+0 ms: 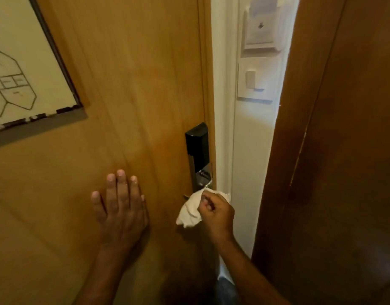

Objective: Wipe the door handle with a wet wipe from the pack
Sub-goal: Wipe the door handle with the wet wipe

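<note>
Wooden door [134, 84] fills the view; left hand [121, 208] lies flat, fingers spread, likely bracing it, while right hand [218, 213] pinches a bunched wet wipe [190, 211] over the mostly hidden handle [186, 196] below the lock plate [198, 150].

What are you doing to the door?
A person is cleaning the door's lock. The left hand lies flat on the wooden door, fingers spread. The right hand grips a crumpled white wipe and presses it where the door handle meets the metal lock plate, below the black lock box. Most of the handle is hidden behind the wipe.
</note>
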Tool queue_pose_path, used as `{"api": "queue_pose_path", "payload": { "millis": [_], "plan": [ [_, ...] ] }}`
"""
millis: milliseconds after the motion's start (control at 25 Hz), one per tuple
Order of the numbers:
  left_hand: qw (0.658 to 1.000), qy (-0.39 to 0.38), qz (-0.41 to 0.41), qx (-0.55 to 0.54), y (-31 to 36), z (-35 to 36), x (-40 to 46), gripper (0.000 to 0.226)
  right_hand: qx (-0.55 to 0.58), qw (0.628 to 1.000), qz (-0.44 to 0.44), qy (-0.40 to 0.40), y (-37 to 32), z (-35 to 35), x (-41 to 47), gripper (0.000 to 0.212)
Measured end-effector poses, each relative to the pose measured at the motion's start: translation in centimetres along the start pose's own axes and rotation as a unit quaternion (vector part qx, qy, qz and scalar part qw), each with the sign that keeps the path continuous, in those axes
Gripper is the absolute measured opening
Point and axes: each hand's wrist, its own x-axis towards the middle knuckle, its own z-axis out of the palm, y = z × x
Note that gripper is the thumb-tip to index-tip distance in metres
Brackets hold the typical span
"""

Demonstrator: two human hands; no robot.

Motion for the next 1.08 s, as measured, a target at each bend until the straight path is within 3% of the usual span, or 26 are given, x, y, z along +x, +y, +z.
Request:
{"api": "queue_pose_path", "payload": {
  "millis": [160, 240, 320, 440, 520, 640, 840, 960, 1080],
  "plan": [
    [0.999, 0.029, -0.013, -0.008, 0.9, 0.5, 0.1, 0.069, -0.091, 0.992, -0.047, 0.072, -0.4, 5.3, 1.0, 0.025],
    [0.999, 0.047, -0.021, -0.005, 1.0, 1.1, -0.5, 0.074, -0.112, 0.989, -0.025, 0.090, -0.2, 6.7, 2.4, 0.030],
    [0.998, 0.053, -0.026, -0.005, 1.4, 1.4, -1.0, 0.075, -0.044, 0.990, 0.065, 0.115, -0.5, 6.3, 5.5, 0.041],
    [0.998, 0.058, -0.019, 0.012, 1.7, 2.5, -1.2, 0.073, 0.148, 0.961, 0.217, 0.086, -0.7, 5.3, 8.8, 0.053],
    [0.998, 0.056, -0.020, 0.026, 2.0, 3.5, -1.4, 0.072, 0.117, 0.970, 0.201, 0.064, -0.5, 6.5, 7.0, 0.056],
    [0.997, 0.041, -0.040, 0.046, 2.7, 4.1, -1.4, 0.073, -0.060, 0.989, 0.125, 0.050, 0.1, 10.0, 0.7, 0.049],
    [0.996, 0.046, -0.045, 0.055, 2.8, 4.2, -1.1, 0.078, 0.019, 0.993, 0.106, 0.057, 0.1, 8.2, 3.9, 0.053],
    [0.996, 0.048, -0.038, 0.058, 2.7, 4.5, -0.8, 0.078, 0.136, 0.977, 0.161, 0.041, -0.5, 4.9, 8.3, 0.047],
    [0.997, 0.045, -0.038, 0.043, 2.8, 4.5, -1.0, 0.077, 0.079, 0.985, 0.144, 0.049, -0.2, 5.7, 6.7, 0.054]
  ]
}}
